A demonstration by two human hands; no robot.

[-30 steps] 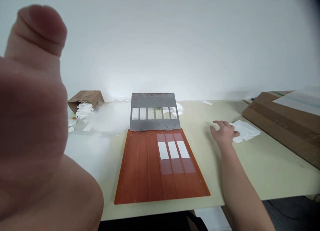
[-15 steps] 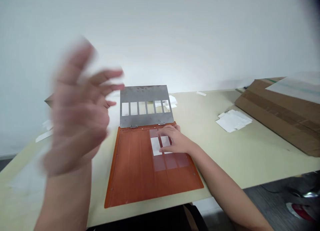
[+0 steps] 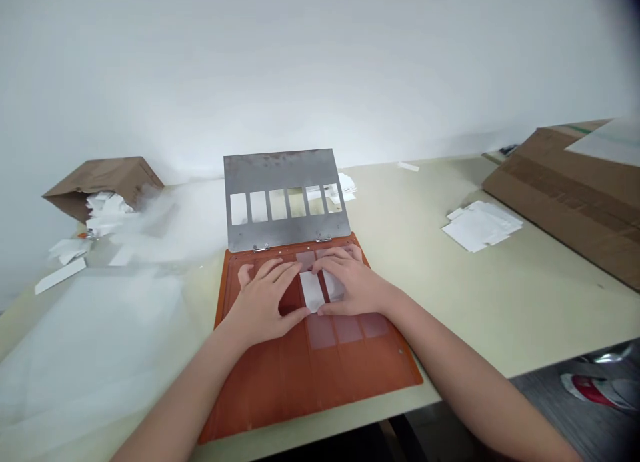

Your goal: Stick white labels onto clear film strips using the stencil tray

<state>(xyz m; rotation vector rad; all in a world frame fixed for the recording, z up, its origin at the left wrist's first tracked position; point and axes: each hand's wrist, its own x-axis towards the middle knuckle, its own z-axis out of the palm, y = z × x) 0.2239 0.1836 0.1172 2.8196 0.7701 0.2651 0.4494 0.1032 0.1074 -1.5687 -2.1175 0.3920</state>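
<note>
Plainly, left hand (image 3: pixel 263 305) and right hand (image 3: pixel 353 287) lay open on the orange board (image 3: pixel 325 379) — a sideways push might skew the white strips (image 3: pixel 311 293).

Wall (image 3: pixel 320 62): plain white, upper frame. Worktop (image 3: pixel 450 302): pale cream, across the centre. Floor (image 3: pixel 545 389): dark grey, lower right corner.

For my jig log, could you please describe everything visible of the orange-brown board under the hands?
The orange-brown rectangular board lies flat on the pale table. It looks rigid, with lengthwise grooves. A grey metal plate with six windows stands hinged at its far edge. White strips lie in its right lanes; the left hand and right hand rest flat on it.
</note>
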